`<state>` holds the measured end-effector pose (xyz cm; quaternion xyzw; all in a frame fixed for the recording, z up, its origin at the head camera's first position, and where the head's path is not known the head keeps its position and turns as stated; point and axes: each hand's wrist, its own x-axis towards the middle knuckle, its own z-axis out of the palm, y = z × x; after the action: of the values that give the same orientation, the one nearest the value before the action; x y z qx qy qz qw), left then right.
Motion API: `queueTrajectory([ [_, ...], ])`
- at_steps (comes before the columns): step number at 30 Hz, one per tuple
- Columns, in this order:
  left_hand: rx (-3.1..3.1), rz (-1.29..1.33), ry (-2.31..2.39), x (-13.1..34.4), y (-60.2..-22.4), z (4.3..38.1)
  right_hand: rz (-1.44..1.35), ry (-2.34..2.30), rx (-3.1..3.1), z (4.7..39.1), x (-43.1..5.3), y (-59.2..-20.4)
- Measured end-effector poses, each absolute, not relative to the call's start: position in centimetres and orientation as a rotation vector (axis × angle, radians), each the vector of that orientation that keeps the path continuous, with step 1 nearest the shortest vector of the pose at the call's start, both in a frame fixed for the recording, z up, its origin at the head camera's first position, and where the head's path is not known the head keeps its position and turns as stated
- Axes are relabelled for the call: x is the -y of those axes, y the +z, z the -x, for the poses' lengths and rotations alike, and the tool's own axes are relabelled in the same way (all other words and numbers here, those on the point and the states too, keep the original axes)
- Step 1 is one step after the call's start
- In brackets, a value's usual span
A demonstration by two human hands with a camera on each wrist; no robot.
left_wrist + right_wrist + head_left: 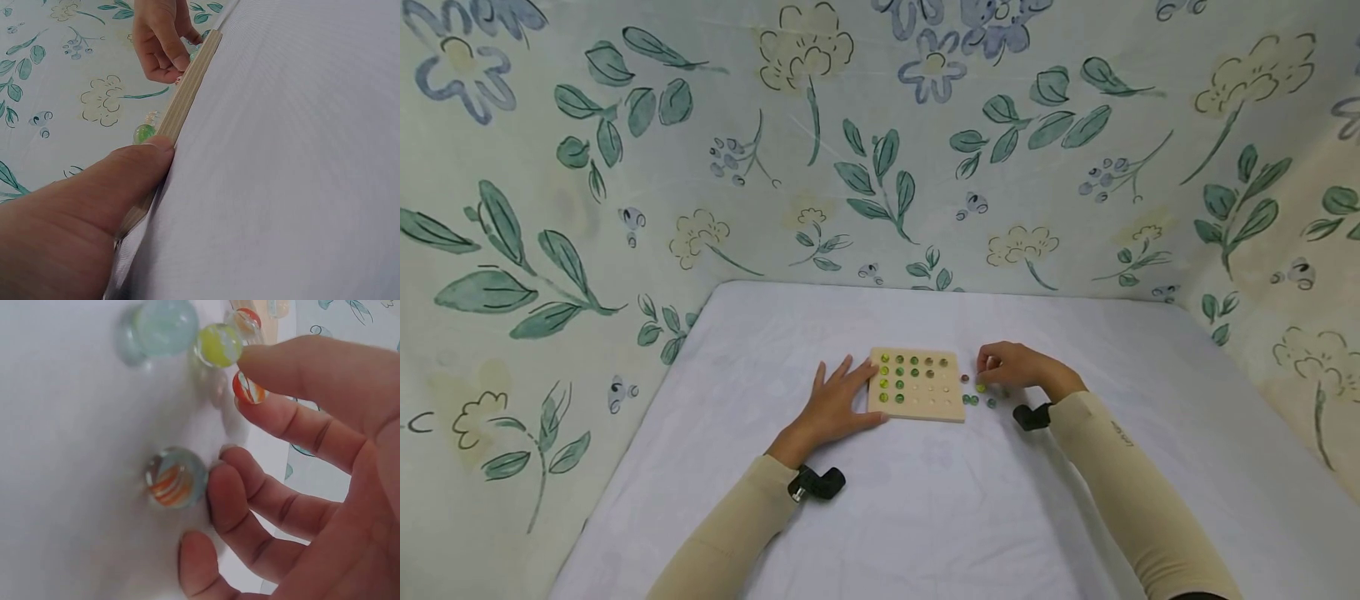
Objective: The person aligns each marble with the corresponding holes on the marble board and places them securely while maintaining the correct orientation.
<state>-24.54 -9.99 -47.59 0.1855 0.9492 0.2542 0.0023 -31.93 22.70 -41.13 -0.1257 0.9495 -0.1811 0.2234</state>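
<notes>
A pale wooden board (925, 410) with rows of dimples lies on the white cloth, glass marbles filling its left columns and most of its two far rows. My left hand (835, 407) rests at the board's left side, fingers spread, and its thumb (134, 178) lies against the edge. Right of the board, my right hand (1021, 367) pinches an orange-swirled marble (250, 389) between thumb and index finger. A yellow-green marble (219, 345) sits close by the thumb tip. Beside the other, curled fingers is a clear marble with orange stripes (177, 478).
Several loose marbles lie off the board's right edge, among them a reddish one (965, 378) and a green one (992, 403). A white cloth (910, 517) covers the table. Floral fabric (880, 167) hangs behind and at both sides.
</notes>
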Motion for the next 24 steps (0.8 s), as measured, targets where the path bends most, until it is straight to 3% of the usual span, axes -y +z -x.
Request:
queueTrajectory([
  [24, -2.984, -0.586, 0.793, 10.0, -47.7, 24.5, 0.525, -0.562, -2.741, 31.4, -21.1, -40.8],
])
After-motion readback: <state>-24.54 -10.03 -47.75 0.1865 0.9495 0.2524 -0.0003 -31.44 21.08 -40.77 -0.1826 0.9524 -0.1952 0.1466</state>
